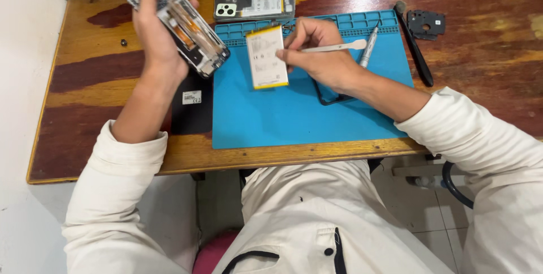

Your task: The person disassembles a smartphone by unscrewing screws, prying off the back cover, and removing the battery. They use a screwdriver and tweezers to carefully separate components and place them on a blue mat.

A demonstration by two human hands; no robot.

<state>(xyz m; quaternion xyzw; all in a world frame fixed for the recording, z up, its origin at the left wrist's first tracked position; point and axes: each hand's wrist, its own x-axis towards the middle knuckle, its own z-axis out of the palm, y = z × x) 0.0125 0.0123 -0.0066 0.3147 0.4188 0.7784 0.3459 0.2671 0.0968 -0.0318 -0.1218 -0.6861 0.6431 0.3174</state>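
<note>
Left hand: the left hand (160, 36) is raised over the table's far left corner, wrapped around an opened phone (180, 20) with its back off and its insides showing; the phone tilts, its lower end hanging just past the mat's far left corner
Small part: a dark screw or nut (123, 42) lies alone on the bare wood, left of the wrist
Battery: a white battery with yellow edges (267, 57) is pinched at its right edge by the right hand, its lower end at the blue mat (271, 121), near the mat's far edge; whether it rests flat I cannot tell
Right hand: the right hand (319, 53) grips the battery with thumb and fingertips and also holds a white pry stick (339, 47)
Step, as I judge it: the battery looks out of the phone; the lifting-out stage seems finished, and the hands are parting the two pieces
Next move calls for: a flat, clear spot on the mat for the battery; a steady hold on the phone
Far right: a metal screwdriver (369, 48), a black rod (416, 47) and a black cover piece (426, 24) lie toward the table's far right
</note>
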